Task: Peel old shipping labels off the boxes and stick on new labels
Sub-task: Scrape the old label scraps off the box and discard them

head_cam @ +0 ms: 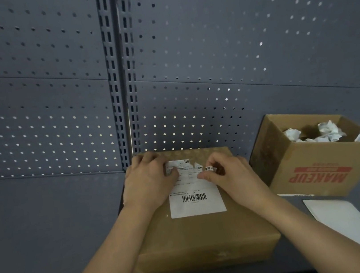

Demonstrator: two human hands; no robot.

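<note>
A closed brown cardboard box (203,233) lies on the dark shelf in front of me. A white shipping label (195,201) with a barcode is stuck on its top, torn along its upper right edge. My left hand (148,180) rests on the box's far left part, its thumb pressing the label's upper left. My right hand (229,173) pinches a torn strip of the label at its upper right corner, lifted off the cardboard.
An open cardboard box (315,170) printed MAKEUP stands at the right, holding several crumpled white paper scraps. A white sheet (348,221) lies on the shelf in front of it. A grey perforated back panel (53,108) rises behind.
</note>
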